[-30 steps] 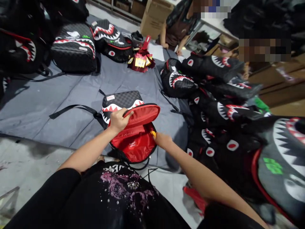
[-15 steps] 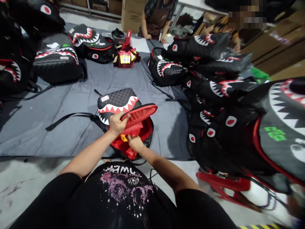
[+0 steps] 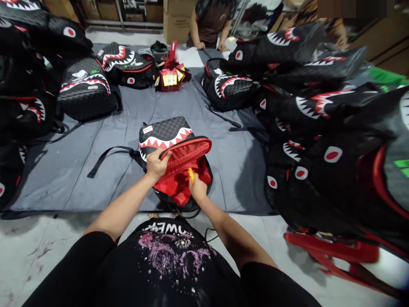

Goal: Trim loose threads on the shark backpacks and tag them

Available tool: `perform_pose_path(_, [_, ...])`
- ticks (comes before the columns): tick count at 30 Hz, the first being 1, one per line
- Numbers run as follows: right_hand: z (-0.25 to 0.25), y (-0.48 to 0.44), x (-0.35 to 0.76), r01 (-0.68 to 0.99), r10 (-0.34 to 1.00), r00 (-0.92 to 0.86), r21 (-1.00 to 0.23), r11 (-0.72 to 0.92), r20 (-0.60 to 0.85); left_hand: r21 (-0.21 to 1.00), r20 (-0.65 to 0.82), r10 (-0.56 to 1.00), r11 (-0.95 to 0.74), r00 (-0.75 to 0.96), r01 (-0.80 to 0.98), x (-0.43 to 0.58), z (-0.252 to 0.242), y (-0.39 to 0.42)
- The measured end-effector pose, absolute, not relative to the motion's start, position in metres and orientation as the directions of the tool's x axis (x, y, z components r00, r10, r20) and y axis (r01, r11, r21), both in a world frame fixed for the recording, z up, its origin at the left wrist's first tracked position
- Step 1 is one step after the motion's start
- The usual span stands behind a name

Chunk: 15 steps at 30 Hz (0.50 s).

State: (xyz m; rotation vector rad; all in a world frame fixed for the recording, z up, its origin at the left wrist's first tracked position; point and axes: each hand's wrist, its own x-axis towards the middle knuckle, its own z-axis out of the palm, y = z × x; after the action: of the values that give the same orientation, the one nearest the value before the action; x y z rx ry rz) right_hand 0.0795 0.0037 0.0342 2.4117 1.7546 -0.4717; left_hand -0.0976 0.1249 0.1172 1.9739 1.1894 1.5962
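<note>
A black checkered backpack (image 3: pixel 169 123) with a shark-mouth print lies on the grey cloth in front of me, its top unzipped. My left hand (image 3: pixel 157 165) grips the edge of the raised top flap (image 3: pixel 188 153), whose red lining faces me. Over the right side of the opening is my right hand (image 3: pixel 198 187), closed around what look like yellow thread snips (image 3: pixel 191 175); the far end points into the red interior and their blades cannot be made out. One black strap (image 3: pixel 110 155) trails to the left across the cloth.
Shark-print backpacks are piled at the right (image 3: pixel 306 145) and left (image 3: pixel 86 89). Red tags with yellow labels (image 3: pixel 171 79) stand at the back near a dark cup (image 3: pixel 159 51). Across the table are a person in a brown apron (image 3: pixel 212 21) and another person's arm.
My right hand has drawn the yellow snips up and to the right, out of the depth of the backpack. My left hand keeps hold of the flap. The camera view has shifted slightly.
</note>
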Motion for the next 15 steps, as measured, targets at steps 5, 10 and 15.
perform_pose_path(5, [0.039, 0.002, 0.086, 0.941, 0.909, 0.255, -0.129, -0.311, -0.33, 0.688, 0.649, 0.76, -0.61, 0.042, 0.393, -0.095, 0.116, 0.125])
perform_pose_path(10, [0.048, 0.0, 0.096, 0.933, 0.899, 0.257, -0.153, -0.327, -0.356, 0.687, 0.635, 0.771, -0.594, 0.052, 0.418, -0.091, 0.118, 0.129])
perform_pose_path(15, [0.062, 0.01, 0.104, 0.898, 0.877, 0.254, -0.237, -0.37, -0.408, 0.586, 0.722, 0.678, -0.704, 0.137, 0.401, -0.094, 0.135, 0.099])
